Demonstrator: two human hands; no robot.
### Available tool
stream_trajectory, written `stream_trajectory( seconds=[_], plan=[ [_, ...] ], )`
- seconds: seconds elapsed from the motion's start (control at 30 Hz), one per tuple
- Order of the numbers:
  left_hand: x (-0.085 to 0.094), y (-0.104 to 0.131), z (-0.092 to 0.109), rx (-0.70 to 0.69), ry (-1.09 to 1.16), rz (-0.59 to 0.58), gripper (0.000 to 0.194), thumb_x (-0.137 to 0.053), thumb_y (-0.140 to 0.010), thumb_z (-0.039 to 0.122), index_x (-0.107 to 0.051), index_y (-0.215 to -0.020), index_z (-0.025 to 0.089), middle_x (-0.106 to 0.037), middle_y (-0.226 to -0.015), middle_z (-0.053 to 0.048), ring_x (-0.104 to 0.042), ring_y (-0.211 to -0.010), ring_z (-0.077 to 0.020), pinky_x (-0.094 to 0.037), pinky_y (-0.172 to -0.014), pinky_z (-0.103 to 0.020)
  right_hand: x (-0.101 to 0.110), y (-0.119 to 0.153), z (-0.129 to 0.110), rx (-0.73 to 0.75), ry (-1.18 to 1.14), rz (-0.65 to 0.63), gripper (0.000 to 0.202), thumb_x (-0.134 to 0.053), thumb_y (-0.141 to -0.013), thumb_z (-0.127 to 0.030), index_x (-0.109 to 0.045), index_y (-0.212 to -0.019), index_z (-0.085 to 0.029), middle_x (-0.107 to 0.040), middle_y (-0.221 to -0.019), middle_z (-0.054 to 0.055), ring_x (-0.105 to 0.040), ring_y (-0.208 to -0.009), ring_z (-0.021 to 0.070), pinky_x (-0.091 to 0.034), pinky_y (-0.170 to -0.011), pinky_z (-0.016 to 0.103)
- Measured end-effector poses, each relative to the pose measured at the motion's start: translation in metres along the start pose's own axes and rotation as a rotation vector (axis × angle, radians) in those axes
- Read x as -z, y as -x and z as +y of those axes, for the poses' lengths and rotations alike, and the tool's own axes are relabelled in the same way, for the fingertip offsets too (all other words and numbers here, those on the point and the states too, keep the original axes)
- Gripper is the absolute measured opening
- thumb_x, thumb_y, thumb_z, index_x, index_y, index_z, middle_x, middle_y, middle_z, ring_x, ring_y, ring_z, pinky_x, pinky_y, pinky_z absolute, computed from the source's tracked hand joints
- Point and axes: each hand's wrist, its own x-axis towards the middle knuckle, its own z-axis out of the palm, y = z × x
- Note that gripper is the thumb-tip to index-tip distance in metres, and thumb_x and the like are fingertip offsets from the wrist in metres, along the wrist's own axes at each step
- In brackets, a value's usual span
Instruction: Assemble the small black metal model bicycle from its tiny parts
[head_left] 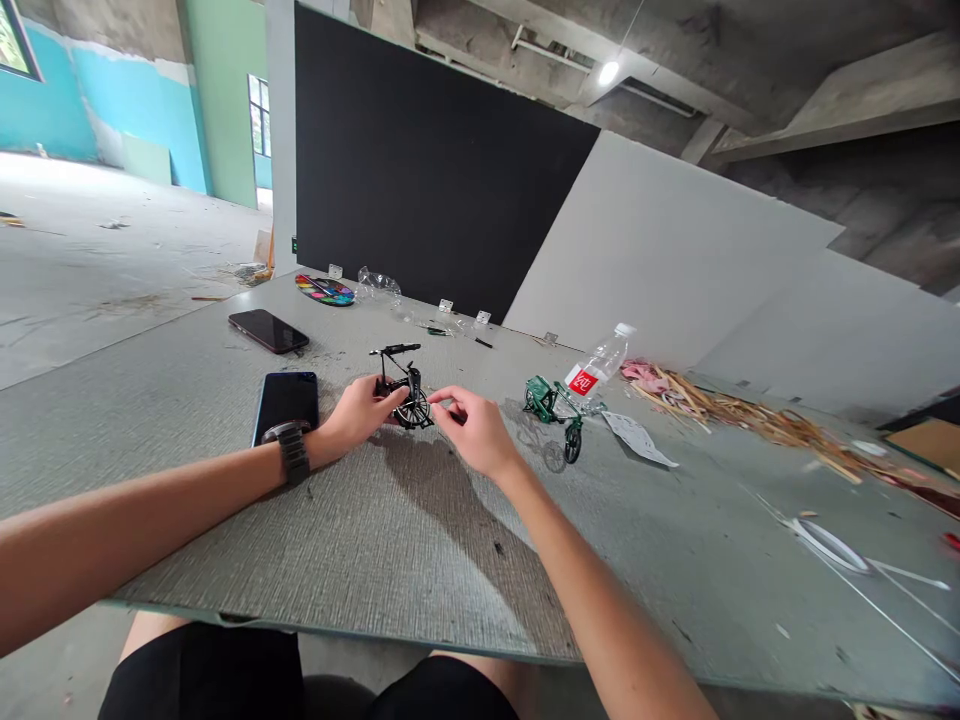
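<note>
Near the middle of the grey table (pixel 315 540), a small black model bicycle (pixel 411 400) stands with its wheel facing me. My left hand (pixel 364 410), with a dark watch on the wrist, grips its frame from the left, thumb in front. At the wheel's right edge is my right hand (pixel 472 425), its thumb and index finger pinched close to the rim; whether something tiny is between them is too small to tell. To the right stands a green model bicycle (pixel 551 405) with a black front wheel.
Two phones (pixel 268 330) (pixel 287 403) lie at the left. A paint palette (pixel 325 290) and clear plastic lie at the back. Right of the green bicycle are a bottle (pixel 600 365), a paper sheet (pixel 639 438), wood strips (pixel 712 400) and a white strap coil (pixel 831 545).
</note>
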Motion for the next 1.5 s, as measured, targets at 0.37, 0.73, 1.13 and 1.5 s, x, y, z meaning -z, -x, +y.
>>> stream_trajectory(
  seconds=[0.37, 0.73, 1.13, 1.5],
  plan=[
    [0.001, 0.002, 0.005, 0.079, 0.337, -0.066, 0.024, -0.065, -0.084, 0.037, -0.064, -0.087, 0.013, -0.068, -0.09, -0.008, -0.063, -0.07, -0.0145, -0.057, -0.062, -0.028, 0.005, 0.0, -0.001, 0.045, 0.122, 0.044, 0.021, -0.05, -0.094, -0.034, -0.067, -0.098, -0.022, -0.046, -0.053, -0.007, -0.037, -0.049, 0.01, -0.031, -0.056, 0.023],
    [0.002, -0.001, 0.004, 0.195, 0.48, -0.026, 0.026, -0.068, -0.083, 0.037, -0.065, -0.089, 0.012, -0.069, -0.09, -0.009, -0.06, -0.061, -0.0113, -0.056, -0.06, -0.027, 0.007, 0.0, -0.002, 0.099, 0.109, 0.115, 0.025, -0.047, -0.097, -0.035, -0.066, -0.102, -0.02, -0.051, -0.056, -0.005, -0.04, -0.049, 0.0097, -0.031, -0.055, 0.023],
    [0.005, -0.004, 0.004, 0.135, 0.34, 0.184, 0.031, -0.069, -0.078, 0.044, -0.063, -0.085, 0.014, -0.07, -0.083, -0.008, -0.061, -0.059, -0.0124, -0.048, -0.049, -0.022, -0.019, 0.002, 0.004, 0.135, 0.172, -0.199, 0.025, -0.05, -0.094, -0.027, -0.071, -0.109, -0.023, -0.073, -0.088, 0.003, -0.063, -0.072, 0.0145, -0.045, -0.068, 0.025],
    [0.004, -0.004, 0.0, 0.107, 0.289, 0.16, 0.032, -0.066, -0.08, 0.046, -0.061, -0.083, 0.015, -0.067, -0.082, -0.006, -0.061, -0.06, -0.012, -0.048, -0.051, -0.022, -0.025, 0.003, -0.001, 0.119, 0.22, -0.275, 0.032, -0.052, -0.094, -0.024, -0.069, -0.119, -0.029, -0.076, -0.094, 0.002, -0.068, -0.077, 0.0159, -0.047, -0.071, 0.026]
  ],
)
